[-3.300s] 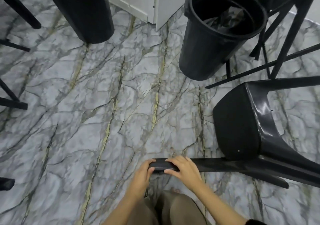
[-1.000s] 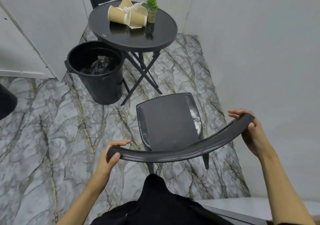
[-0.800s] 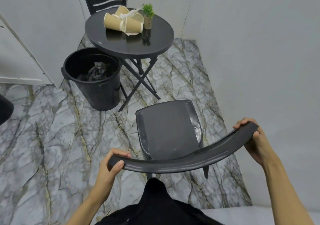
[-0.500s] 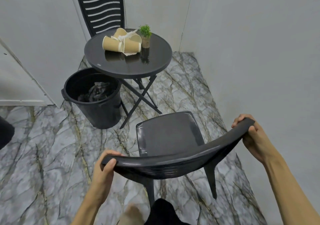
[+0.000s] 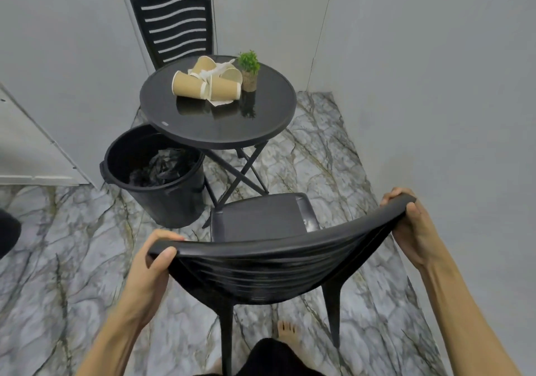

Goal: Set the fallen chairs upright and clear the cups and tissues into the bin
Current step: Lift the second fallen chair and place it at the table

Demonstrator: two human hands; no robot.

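A black plastic chair [image 5: 261, 219] stands upright in front of me, seat facing the table. My left hand [image 5: 150, 268] grips the left end of its curved backrest and my right hand [image 5: 412, 227] grips the right end. Beyond it, a round black table [image 5: 220, 126] carries several brown paper cups [image 5: 188, 85] lying on their sides with crumpled white tissues [image 5: 214, 71] among them. A black bin [image 5: 162, 178] with a dark liner stands on the floor to the left of the table.
A small potted plant [image 5: 249, 69] stands on the table beside the cups. A second black slatted chair [image 5: 174, 24] stands upright behind the table against the grey wall. Walls close in on the right and back. My bare foot [image 5: 287, 332] shows under the chair.
The chair went from lying on the floor to upright. Over the last second, with both hands staying on the backrest ends, my view has risen, showing more of the chair's back and legs.
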